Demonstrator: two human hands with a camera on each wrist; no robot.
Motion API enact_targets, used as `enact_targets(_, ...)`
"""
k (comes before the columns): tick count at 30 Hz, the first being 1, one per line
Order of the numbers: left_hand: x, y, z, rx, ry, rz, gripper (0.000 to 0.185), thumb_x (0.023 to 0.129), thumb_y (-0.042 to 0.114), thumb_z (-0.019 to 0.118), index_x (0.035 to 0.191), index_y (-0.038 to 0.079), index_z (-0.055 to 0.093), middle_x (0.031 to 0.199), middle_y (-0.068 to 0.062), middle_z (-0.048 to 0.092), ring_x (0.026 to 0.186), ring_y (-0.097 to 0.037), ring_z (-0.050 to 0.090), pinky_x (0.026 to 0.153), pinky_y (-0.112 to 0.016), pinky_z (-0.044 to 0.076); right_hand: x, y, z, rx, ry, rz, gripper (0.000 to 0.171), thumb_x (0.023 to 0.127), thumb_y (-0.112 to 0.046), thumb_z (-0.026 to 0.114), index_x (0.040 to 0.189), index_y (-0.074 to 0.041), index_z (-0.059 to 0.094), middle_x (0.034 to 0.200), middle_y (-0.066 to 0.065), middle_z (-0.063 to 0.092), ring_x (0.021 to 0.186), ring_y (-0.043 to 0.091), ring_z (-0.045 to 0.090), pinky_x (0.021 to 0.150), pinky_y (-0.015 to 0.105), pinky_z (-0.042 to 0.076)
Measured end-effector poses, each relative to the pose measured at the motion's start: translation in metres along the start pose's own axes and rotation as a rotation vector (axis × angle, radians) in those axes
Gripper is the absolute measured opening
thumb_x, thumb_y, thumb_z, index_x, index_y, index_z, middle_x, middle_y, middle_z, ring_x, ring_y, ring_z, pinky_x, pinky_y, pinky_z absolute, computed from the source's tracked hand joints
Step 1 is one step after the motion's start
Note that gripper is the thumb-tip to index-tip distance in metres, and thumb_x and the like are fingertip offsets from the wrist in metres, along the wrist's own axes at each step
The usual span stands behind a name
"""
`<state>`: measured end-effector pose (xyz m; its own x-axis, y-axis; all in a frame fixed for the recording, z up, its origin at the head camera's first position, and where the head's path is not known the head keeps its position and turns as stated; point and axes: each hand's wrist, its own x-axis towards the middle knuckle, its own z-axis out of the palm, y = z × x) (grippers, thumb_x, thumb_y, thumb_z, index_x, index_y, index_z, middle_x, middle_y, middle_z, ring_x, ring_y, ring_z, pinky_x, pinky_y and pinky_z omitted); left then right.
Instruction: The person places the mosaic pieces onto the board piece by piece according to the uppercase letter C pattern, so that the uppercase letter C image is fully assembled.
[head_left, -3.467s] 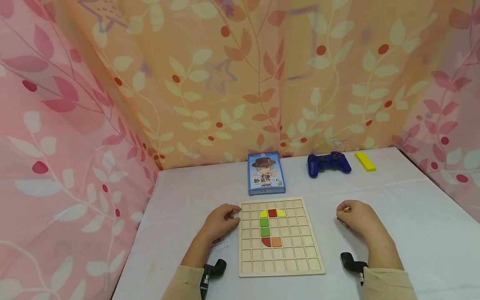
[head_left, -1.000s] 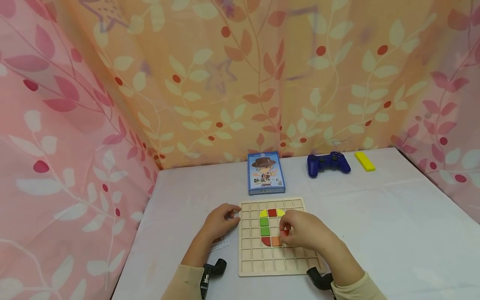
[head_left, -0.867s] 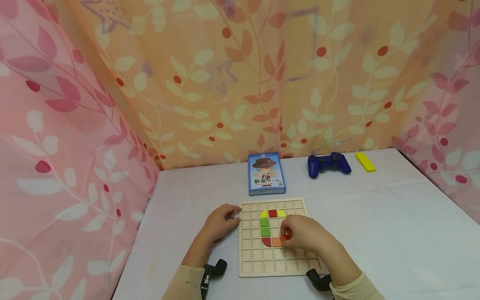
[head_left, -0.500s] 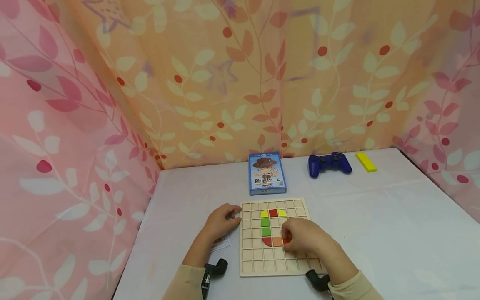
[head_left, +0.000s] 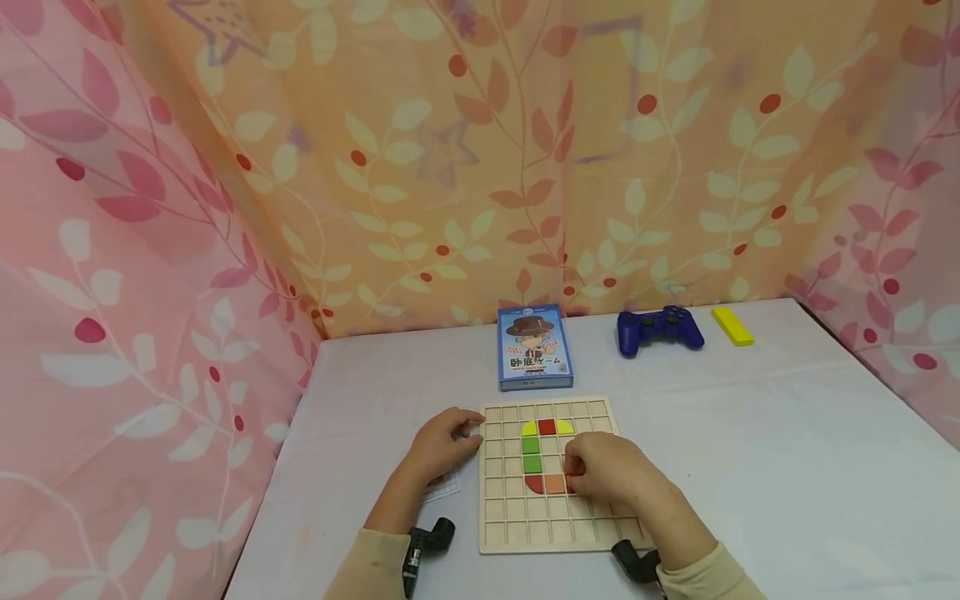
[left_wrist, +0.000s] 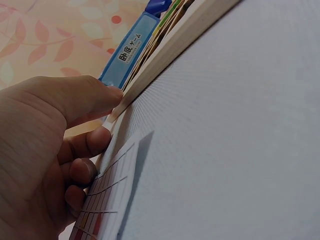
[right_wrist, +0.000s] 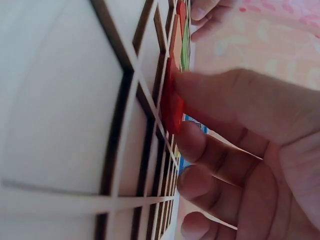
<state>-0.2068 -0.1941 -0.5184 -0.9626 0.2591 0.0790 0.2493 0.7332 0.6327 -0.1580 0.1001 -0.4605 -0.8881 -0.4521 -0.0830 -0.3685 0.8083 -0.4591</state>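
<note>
A wooden grid board (head_left: 517,533) lies on the table with coloured tiles in its squares. My right hand (head_left: 611,467) is over its right half, where thumb and index finger pinch a red tile (right_wrist: 173,100) low against the grid. That tile sits beside an orange square tile (head_left: 554,484); the hand mostly hides it in the head view. Other tiles are a red quarter-round, two green squares (head_left: 531,454), a red square (head_left: 547,427) and two yellow quarter-rounds. My left hand (head_left: 441,446) touches the board's left edge with its fingertips. A printed grid card (left_wrist: 112,190) lies partly under it.
Behind the board lies a blue card-game box (head_left: 535,348) with a cartoon figure. Farther right are a dark blue game controller (head_left: 660,328) and a yellow block (head_left: 732,325). Patterned curtains (head_left: 450,167) stand along the back and sides of the table.
From the table at the right, my right hand has come over the board with the red tile. The tile has gone down beside the orange one. My left hand has stayed put.
</note>
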Motion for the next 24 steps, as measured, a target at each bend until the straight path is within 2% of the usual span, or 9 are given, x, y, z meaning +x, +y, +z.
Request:
enact_targets(8, 0.002, 0.002, 0.001, -0.012, -0.005, 0.002, 0.03, 0.085, 0.035, 0.069, 0.114, 0.029, 0.066, 0.086, 0.008, 0.055, 0.078, -0.011, 0.049, 0.067, -0.03, 0.04, -0.001, 0.001, 0.0, 0.029, 0.007, -0.029, 0.019, 0.072, -0.017, 0.076, 0.064, -0.026, 0.061, 0.06, -0.014, 0.049, 0.061, 0.009, 0.046, 0.057, 0.031, 0.038)
enact_targets(14, 0.002, -0.003, 0.005, -0.017, -0.006, 0.006, 0.031, 0.084, 0.034, 0.069, 0.114, 0.027, 0.066, 0.086, 0.009, 0.054, 0.078, -0.011, 0.049, 0.068, -0.031, 0.04, -0.003, -0.002, 0.004, 0.101, -0.008, 0.033, 0.018, 0.069, -0.011, 0.077, 0.069, -0.019, 0.061, 0.061, -0.007, 0.049, 0.061, 0.013, 0.046, 0.058, 0.033, 0.037)
enact_targets(18, -0.002, -0.007, 0.01, -0.039, -0.015, -0.001, 0.031, 0.084, 0.035, 0.069, 0.114, 0.027, 0.066, 0.086, 0.009, 0.055, 0.078, -0.012, 0.049, 0.069, -0.031, 0.04, -0.008, -0.006, 0.005, 0.083, -0.023, 0.061, 0.018, 0.068, -0.012, 0.077, 0.071, -0.018, 0.06, 0.061, -0.007, 0.048, 0.061, 0.014, 0.045, 0.057, 0.034, 0.035)
enact_targets(21, -0.005, -0.005, 0.01, -0.05, -0.015, 0.01, 0.032, 0.085, 0.037, 0.068, 0.116, 0.029, 0.065, 0.085, 0.011, 0.053, 0.076, -0.009, 0.048, 0.066, -0.028, 0.04, -0.013, -0.007, -0.003, 0.115, -0.045, 0.051, 0.018, 0.071, -0.016, 0.077, 0.078, -0.017, 0.06, 0.063, -0.006, 0.049, 0.061, 0.014, 0.045, 0.056, 0.034, 0.036)
enact_targets(24, -0.007, 0.005, -0.001, -0.072, 0.052, 0.075, 0.033, 0.087, 0.037, 0.066, 0.119, 0.027, 0.064, 0.084, 0.007, 0.051, 0.073, -0.011, 0.045, 0.062, -0.027, 0.039, -0.018, -0.008, -0.022, 0.183, -0.064, 0.021, 0.02, 0.076, -0.022, 0.075, 0.087, -0.017, 0.059, 0.068, -0.005, 0.052, 0.063, 0.014, 0.047, 0.056, 0.034, 0.037)
